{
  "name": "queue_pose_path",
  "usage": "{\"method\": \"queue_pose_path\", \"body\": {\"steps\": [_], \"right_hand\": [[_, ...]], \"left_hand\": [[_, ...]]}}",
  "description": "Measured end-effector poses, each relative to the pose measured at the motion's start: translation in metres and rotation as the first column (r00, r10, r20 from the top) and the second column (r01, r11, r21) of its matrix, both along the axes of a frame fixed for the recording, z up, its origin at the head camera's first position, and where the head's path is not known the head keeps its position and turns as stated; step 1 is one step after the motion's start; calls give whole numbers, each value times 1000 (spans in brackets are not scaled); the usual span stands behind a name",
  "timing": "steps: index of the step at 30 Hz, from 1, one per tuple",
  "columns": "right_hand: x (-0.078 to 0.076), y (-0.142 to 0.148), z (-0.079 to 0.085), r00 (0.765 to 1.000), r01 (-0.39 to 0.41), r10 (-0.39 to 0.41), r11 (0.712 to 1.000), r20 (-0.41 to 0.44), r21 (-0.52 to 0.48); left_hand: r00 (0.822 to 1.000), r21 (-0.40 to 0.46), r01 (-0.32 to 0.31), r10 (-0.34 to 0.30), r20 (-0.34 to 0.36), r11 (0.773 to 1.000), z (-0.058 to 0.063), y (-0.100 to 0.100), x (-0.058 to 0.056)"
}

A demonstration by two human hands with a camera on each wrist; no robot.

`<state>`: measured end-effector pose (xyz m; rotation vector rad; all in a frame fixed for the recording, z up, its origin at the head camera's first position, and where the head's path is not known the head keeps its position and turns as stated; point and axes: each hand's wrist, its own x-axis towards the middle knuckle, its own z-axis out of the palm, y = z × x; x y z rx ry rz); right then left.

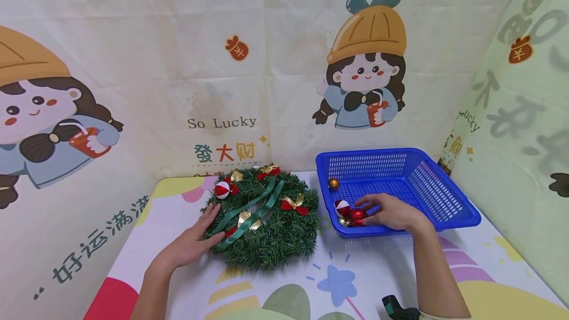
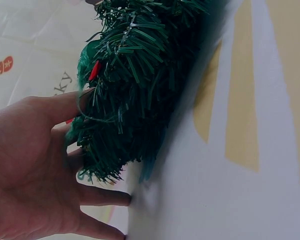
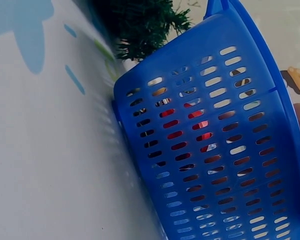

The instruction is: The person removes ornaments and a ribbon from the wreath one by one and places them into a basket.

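Observation:
A green wreath (image 1: 284,241) with red and gold bows, a red-and-white ball and a green ribbon lies on the table. My left hand (image 1: 195,241) rests against its left side, thumb and fingers spread; in the left wrist view the palm (image 2: 30,165) shows beside the needles. My right hand (image 1: 391,213) reaches over the front rim into a blue basket (image 1: 458,219). Its fingertips are right at a shiny red bauble (image 1: 355,216). In the right wrist view the basket's slotted wall (image 3: 215,165) hides most of that hand, and red shows through the slots.
Beside the red bauble lie a red-and-white ball (image 1: 342,207) and a small gold ball (image 1: 344,221). An orange-gold ball (image 1: 333,183) sits at the basket's left wall. A black device (image 1: 400,308) is near the right forearm. Printed cloth walls stand behind and to the sides.

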<state>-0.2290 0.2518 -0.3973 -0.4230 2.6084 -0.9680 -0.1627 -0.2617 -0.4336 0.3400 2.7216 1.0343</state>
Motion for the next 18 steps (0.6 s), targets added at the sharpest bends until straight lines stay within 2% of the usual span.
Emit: {"method": "queue_pose_path", "body": {"steps": [8,18], "right_hand": [[1,1,1,1000,19,-19,1000,-12,-9],[0,-1,3,995,92,-94,994,-40,-54]], "left_hand": [[1000,4,2,-2,-3,1000,2,0,1],[1000,3,1,-1,0,1000,1,0,1]]}}
